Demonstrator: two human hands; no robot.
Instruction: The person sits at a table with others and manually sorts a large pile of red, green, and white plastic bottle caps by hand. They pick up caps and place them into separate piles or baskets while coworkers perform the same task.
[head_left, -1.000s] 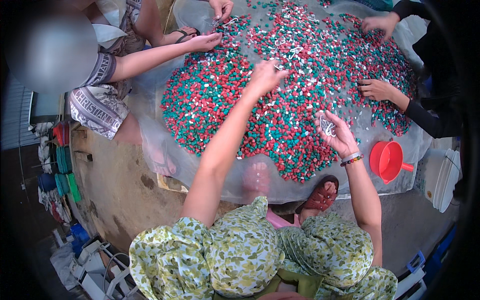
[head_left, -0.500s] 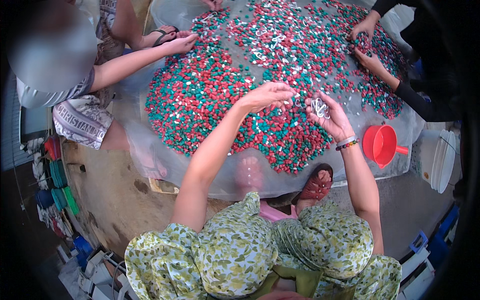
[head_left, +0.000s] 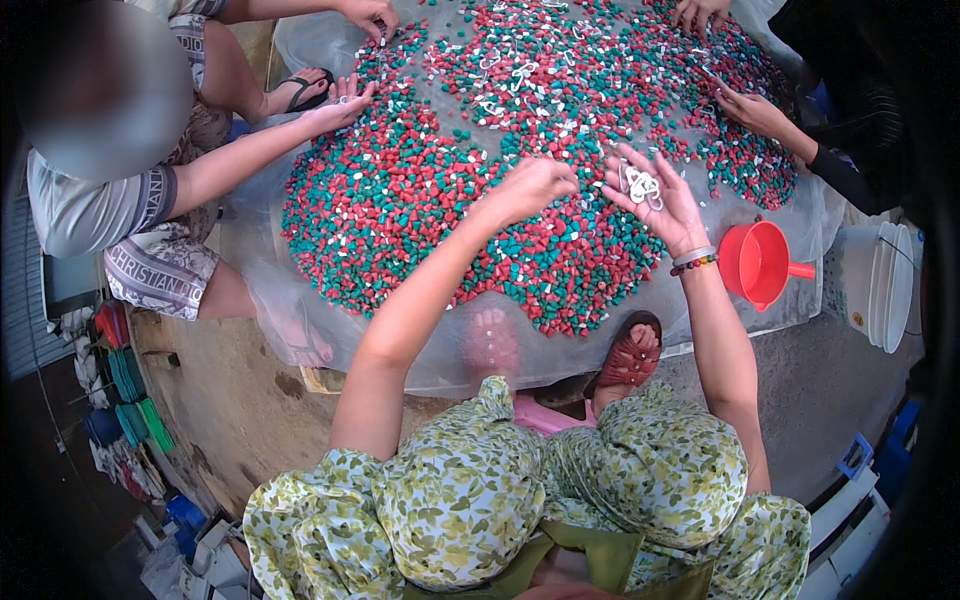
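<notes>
A wide heap of small red, green and white pieces (head_left: 400, 215) is spread in front of me. My left hand (head_left: 540, 188) hovers over it with the fingers curled into a pinch; whatever lies between the fingertips is too small or hidden to make out. Beside it, my right hand (head_left: 664, 208) is turned palm up with its fingers stretched apart. Several white loop-shaped clips (head_left: 642, 186) rest on that palm. More white clips (head_left: 523, 72) lie scattered on the far part of the heap.
Clear plastic sheeting (head_left: 410, 362) lies under the heap. A red dipper (head_left: 756, 262) sits on its right side, with white buckets (head_left: 868, 285) beyond. One person's hand (head_left: 340, 108) is at the left, and another person's hand (head_left: 750, 108) works at the far right.
My left fingers have curled in tighter. The right hand has spread its fingers, baring the clips on its palm. Both co-workers' hands have shifted, the right person's moving apart.
</notes>
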